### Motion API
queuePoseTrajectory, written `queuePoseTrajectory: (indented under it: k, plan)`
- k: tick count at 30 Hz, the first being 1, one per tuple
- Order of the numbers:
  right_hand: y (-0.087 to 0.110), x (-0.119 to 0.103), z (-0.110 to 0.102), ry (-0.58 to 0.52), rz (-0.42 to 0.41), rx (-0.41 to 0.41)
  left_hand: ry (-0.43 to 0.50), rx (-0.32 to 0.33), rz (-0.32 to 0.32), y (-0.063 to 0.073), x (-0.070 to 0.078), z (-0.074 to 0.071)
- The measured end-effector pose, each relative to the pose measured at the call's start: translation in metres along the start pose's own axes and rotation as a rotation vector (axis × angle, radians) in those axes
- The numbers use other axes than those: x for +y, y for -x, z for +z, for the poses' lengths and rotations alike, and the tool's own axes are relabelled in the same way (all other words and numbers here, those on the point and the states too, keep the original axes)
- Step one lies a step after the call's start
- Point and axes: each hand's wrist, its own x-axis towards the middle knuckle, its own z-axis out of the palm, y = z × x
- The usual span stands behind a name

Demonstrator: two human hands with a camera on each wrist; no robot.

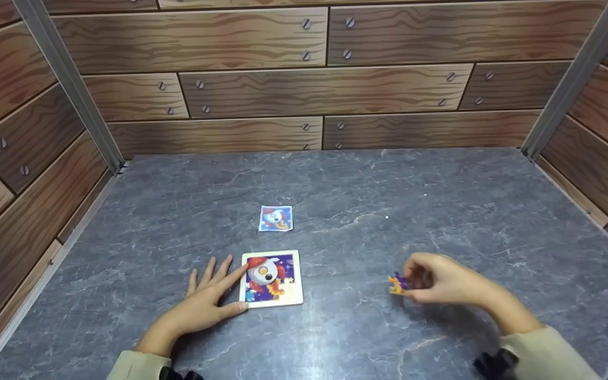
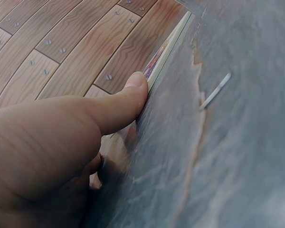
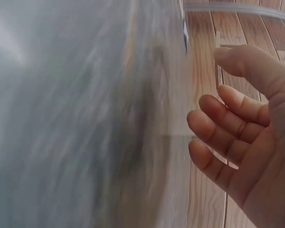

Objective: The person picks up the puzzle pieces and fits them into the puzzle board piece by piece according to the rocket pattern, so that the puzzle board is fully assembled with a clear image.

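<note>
A white-framed jigsaw puzzle (image 1: pixel 272 278) lies flat on the table, part of its picture filled in and its lower right showing pale board. My left hand (image 1: pixel 210 298) rests beside it, fingers spread, with the index fingertip and thumb (image 2: pixel 136 83) touching its left edge. Off to the right, my right hand (image 1: pixel 438 278) pinches a purple and yellow jigsaw piece (image 1: pixel 398 284) between thumb and fingers, above the table. In the right wrist view the piece (image 3: pixel 218 59) appears edge-on as a thin strip at the thumb tip.
Beyond the puzzle lies a small picture card (image 1: pixel 276 218) with a similar design. The grey marbled table (image 1: pixel 346 184) is bordered by wood-patterned walls (image 1: pixel 262 95) at the back and both sides. Metal posts (image 1: pixel 69 79) stand at the back corners.
</note>
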Motion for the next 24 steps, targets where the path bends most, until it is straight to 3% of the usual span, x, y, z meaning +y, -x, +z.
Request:
queuePoseTrajectory:
  k: [7, 16, 24]
  plan:
    - [-0.032, -0.018, 0.016, -0.028, 0.008, -0.038, -0.01, -0.005, -0.004, -0.001, 0.0, -0.001]
    - [-0.066, -0.044, 0.039, -0.054, -0.06, -0.077, -0.019, -0.017, -0.014, 0.0, 0.001, -0.002]
    - [-0.09, -0.067, 0.056, 0.01, -0.037, -0.112, -0.015, -0.017, -0.012, -0.001, 0.002, -0.002]
